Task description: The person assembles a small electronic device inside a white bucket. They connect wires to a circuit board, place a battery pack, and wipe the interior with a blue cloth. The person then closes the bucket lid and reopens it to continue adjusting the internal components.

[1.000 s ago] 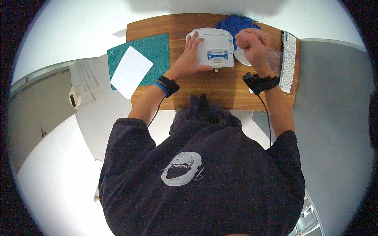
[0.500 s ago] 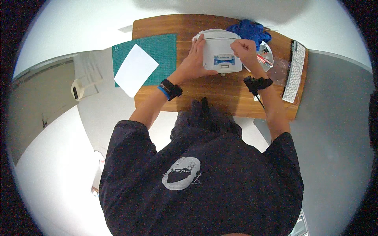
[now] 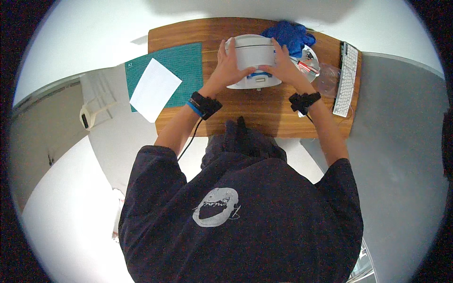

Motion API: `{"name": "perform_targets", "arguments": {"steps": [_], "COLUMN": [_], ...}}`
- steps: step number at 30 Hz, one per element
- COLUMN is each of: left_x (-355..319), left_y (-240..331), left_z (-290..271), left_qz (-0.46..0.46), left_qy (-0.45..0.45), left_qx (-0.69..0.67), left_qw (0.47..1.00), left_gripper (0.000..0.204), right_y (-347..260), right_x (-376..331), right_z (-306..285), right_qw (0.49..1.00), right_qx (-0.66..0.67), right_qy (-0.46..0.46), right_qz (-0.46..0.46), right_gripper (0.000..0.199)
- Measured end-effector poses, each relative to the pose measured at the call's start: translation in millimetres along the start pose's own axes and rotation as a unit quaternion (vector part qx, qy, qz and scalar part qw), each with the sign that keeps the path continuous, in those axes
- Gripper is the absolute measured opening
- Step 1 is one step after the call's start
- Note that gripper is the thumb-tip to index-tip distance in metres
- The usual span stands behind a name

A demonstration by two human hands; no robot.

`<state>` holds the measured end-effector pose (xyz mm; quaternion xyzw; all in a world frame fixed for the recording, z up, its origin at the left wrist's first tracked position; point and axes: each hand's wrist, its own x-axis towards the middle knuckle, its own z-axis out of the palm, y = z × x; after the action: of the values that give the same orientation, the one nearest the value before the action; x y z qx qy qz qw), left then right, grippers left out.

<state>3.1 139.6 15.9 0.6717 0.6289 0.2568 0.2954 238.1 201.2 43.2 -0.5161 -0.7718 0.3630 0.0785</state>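
Observation:
A white box-shaped device (image 3: 257,49) with a seam across its far part sits at the far middle of the desk. Its curved top piece stands raised over the near face and covers part of a blue label. My left hand (image 3: 228,66) grips this top piece on the left, fingers over its far side and thumb at the near edge. On the right, my right hand (image 3: 284,68) holds the same piece in the same way. Below the thumbs, the lower front of the device (image 3: 261,84) stays visible. What lies under the raised piece is hidden.
A white sheet of paper (image 3: 155,89) lies on a green cutting mat (image 3: 191,70) at the left. Right of the device are a blue cloth (image 3: 290,37), a white bowl with red-and-white items (image 3: 309,66), a clear plastic piece (image 3: 328,80) and a white keyboard (image 3: 346,80).
My right hand has gone from a fist at the device's right side to a grip on the top piece. My left hand grips it too, and the piece now covers part of the label.

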Motion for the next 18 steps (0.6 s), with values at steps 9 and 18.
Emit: {"name": "perform_targets", "arguments": {"steps": [9,18], "left_x": [-4,8], "left_y": [-4,-25], "left_z": [-1,-2], "left_qz": [-0.027,-0.019], "left_qy": [-0.042,-0.064], "left_qx": [-0.101,-0.04], "left_qw": [0.994,0.997], "left_gripper": [0.129,0.129], "right_y": [0,-7], "right_x": [-2,-5], "right_z": [9,3], "right_qw": [0.999,0.999], "right_qx": [0.033,0.039], "right_qy": [0.0,0.028], "right_qz": [-0.009,-0.006], "right_gripper": [0.113,0.11]}}
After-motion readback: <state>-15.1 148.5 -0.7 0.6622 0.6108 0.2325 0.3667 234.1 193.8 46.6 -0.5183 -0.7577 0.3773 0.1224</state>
